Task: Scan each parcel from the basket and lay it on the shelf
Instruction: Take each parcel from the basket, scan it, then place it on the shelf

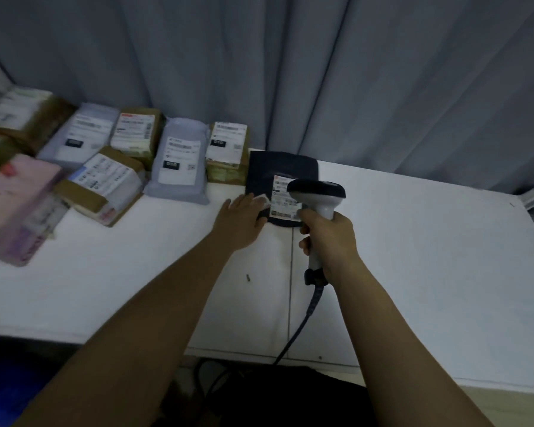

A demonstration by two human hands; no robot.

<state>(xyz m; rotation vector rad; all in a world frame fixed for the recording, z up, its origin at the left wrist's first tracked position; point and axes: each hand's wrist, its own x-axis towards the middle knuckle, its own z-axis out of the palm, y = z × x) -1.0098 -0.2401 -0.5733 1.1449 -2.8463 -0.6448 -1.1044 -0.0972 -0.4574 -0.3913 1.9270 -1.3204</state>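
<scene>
A white table [413, 257] holds the parcels. A dark flat parcel [282, 167] lies on it, under the left hand [241, 223]. More parcels lie far to that hand's left: grey bags [179, 167], brown boxes [102, 186] and a pink one [16, 204].

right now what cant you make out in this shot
Head view, the only one:
- Dark parcel's label: print too small; the scanner head covers its right part.
- Left hand: fingers lie on the dark parcel; whether they press or lift the label corner is unclear.
- Pink parcel at far left: motion-blurred.
- Basket: not in frame.
- Scanner cable: runs off below the table edge into dark.
</scene>
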